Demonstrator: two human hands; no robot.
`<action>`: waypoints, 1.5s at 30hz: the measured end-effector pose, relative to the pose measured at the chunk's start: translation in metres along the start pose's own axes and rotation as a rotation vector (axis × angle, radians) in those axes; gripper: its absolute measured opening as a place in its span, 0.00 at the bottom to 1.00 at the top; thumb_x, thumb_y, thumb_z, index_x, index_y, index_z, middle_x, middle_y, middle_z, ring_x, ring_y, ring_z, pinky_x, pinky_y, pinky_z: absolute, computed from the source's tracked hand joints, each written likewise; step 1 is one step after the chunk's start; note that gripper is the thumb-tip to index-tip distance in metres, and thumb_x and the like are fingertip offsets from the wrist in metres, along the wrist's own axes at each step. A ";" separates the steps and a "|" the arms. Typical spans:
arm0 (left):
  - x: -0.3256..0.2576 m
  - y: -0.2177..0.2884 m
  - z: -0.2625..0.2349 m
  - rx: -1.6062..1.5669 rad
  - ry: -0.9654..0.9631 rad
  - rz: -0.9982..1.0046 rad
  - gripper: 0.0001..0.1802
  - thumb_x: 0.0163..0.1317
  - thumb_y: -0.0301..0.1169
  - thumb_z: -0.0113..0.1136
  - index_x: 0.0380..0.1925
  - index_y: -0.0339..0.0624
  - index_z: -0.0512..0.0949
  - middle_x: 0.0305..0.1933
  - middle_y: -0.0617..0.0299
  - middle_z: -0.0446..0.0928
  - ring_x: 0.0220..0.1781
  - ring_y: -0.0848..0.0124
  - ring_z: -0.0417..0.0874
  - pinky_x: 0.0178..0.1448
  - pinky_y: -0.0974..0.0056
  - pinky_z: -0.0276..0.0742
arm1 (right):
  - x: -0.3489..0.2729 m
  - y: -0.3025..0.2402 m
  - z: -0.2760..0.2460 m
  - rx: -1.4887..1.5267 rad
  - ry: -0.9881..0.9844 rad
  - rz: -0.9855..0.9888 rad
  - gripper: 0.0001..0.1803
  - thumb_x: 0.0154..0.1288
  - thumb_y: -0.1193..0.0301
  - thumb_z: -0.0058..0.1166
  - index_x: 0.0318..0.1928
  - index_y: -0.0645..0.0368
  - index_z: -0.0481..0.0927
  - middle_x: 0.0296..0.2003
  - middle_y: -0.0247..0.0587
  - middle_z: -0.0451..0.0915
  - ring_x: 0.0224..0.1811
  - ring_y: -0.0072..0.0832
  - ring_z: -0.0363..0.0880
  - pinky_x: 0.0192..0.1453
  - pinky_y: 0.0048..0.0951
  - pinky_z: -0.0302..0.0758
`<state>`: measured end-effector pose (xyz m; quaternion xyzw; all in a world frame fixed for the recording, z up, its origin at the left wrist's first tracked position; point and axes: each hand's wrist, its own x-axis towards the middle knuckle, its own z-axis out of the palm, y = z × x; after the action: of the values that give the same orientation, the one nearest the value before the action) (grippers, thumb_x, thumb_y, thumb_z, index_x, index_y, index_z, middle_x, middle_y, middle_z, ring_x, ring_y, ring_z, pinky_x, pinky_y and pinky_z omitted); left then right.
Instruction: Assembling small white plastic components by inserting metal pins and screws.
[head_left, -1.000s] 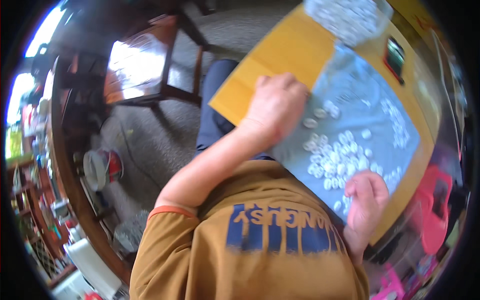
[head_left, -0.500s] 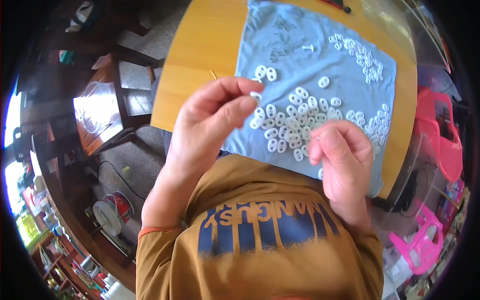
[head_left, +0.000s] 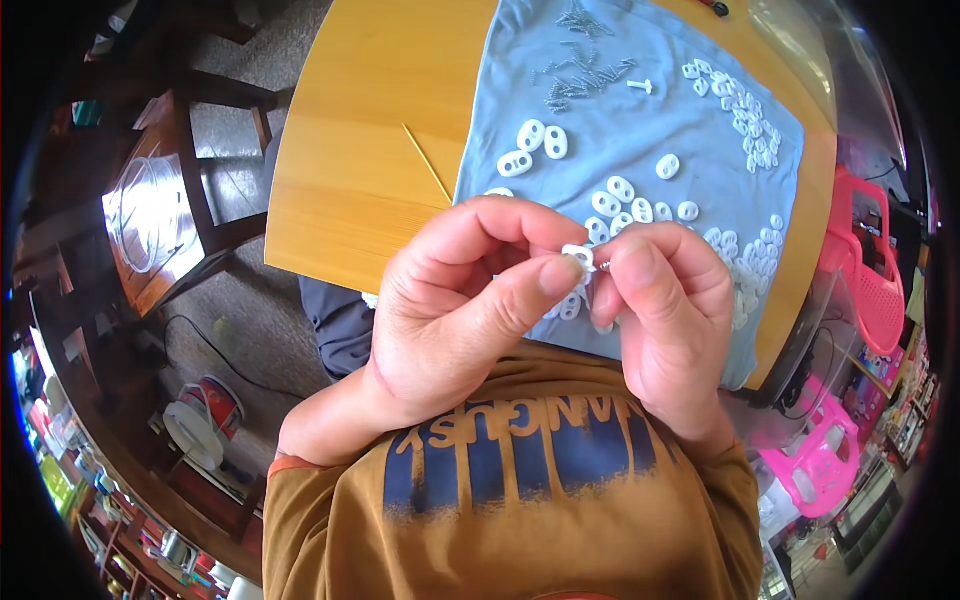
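Gap just narrowed: your left hand (head_left: 450,300) pinches white piece (head_left: 578,253), your right hand (head_left: 677,295) pinches metal bit (head_left: 603,267); parts now meet, or nearly.

Glare lies white on the chair (head_left: 190,182) between nine and ten o'clock. My table (head_left: 370,130) is bright, my left hand (head_left: 455,295) and right hand (head_left: 675,305) sharp; shelves (head_left: 130,545) at eight o'clock bend along the black rim.

Large lettering is carried on the chest of the brown shirt (head_left: 590,540): a row of brown capitals (head_left: 525,418) set into a dark-blue block print (head_left: 520,475), vertical bars below, lower edge speckled. Markings on the red-and-white bucket (head_left: 215,405) can't be read.
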<state>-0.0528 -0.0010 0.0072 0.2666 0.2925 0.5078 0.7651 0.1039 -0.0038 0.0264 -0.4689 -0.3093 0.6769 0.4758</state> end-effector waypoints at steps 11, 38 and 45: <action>0.005 -0.002 -0.005 -0.014 -0.008 0.017 0.07 0.60 0.19 0.54 0.40 0.33 0.72 0.38 0.62 0.76 0.40 0.79 0.74 0.46 0.74 0.71 | 0.004 0.002 0.004 -0.105 0.050 -0.035 0.07 0.62 0.71 0.56 0.32 0.63 0.78 0.26 0.31 0.77 0.26 0.14 0.70 0.32 0.15 0.68; 0.003 -0.010 -0.013 0.484 0.036 0.177 0.08 0.59 0.21 0.57 0.38 0.35 0.72 0.35 0.64 0.73 0.31 0.81 0.71 0.36 0.76 0.68 | 0.009 0.015 0.006 -0.231 -0.012 -0.217 0.06 0.64 0.74 0.53 0.32 0.65 0.77 0.25 0.28 0.74 0.25 0.10 0.65 0.28 0.13 0.63; 0.001 -0.012 -0.008 0.136 0.090 0.018 0.06 0.61 0.23 0.55 0.38 0.36 0.73 0.34 0.61 0.76 0.29 0.79 0.73 0.33 0.75 0.71 | 0.014 0.015 -0.003 -0.422 -0.065 -0.332 0.04 0.62 0.76 0.54 0.33 0.65 0.78 0.25 0.33 0.76 0.25 0.14 0.68 0.28 0.16 0.65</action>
<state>-0.0505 -0.0029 -0.0069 0.2974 0.3581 0.5053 0.7266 0.1002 0.0041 0.0079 -0.4786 -0.5313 0.5247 0.4619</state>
